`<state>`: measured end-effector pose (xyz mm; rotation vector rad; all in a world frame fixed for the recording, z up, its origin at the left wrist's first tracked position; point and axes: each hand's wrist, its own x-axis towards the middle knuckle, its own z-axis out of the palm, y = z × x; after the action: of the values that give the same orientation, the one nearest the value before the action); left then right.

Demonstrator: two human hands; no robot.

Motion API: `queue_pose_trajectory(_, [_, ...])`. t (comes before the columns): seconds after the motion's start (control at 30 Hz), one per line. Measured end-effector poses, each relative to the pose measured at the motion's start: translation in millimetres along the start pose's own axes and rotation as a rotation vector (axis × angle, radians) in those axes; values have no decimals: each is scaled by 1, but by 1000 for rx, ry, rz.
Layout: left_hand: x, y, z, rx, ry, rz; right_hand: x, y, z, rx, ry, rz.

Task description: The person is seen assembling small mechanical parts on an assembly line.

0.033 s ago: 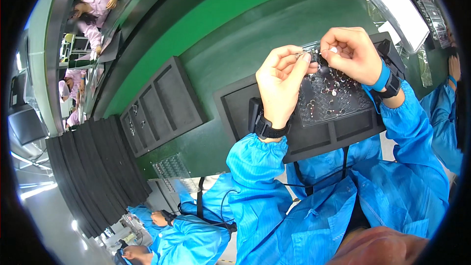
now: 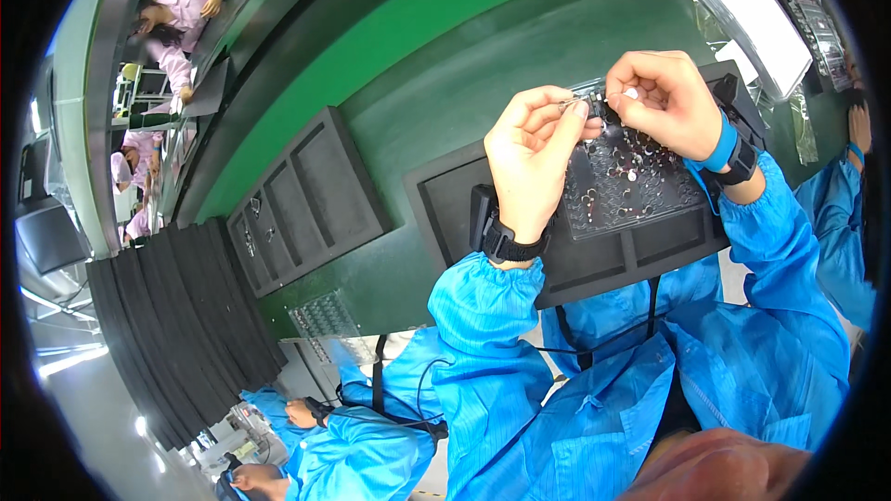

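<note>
Fingers (image 2: 562, 131) of the left hand (image 2: 535, 150) pinch a thin piece (image 2: 573, 101) above the clear tray (image 2: 601, 224); those of the right hand (image 2: 673, 107) sit together, on what I can't tell. Light, steady pressure should suit, black tray (image 2: 445, 201) and green counter (image 2: 436, 111) beneath.

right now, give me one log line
left hand: pinching thin piece; right hand: curled alongside; below: small parts, clear tray, black tray

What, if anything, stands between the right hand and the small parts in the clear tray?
Nothing visible does. The right hand appears over the far part of the clear tray, and the small parts nearer the wearer lie uncovered. The left hand is to its left, not between. What is under the right hand is hidden.
</note>
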<state>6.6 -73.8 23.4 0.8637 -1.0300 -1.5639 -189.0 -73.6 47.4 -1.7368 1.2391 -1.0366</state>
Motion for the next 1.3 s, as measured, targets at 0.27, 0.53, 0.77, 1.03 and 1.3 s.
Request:
queue_pose_trajectory(0.27, [-2,-2,-3,-63,-38,-28,-2,5,0,-20,34,-125])
queue_pose_trajectory(0.53, [-2,0,-4,-100,-57,-59,-1,4,-1,-228,90,-352])
queue_pose_trajectory(0.77, [-1,-1,-8,-166,-88,-151,0,7,-1,-379,125,-531])
queue_pose_trajectory(1.03, [2,-4,-11,-228,-83,-230,0,7,0,-538,149,-581])
queue_pose_trajectory(1.3, [1,-3,-10,-217,-83,-236,-1,7,-1,-575,140,-595])
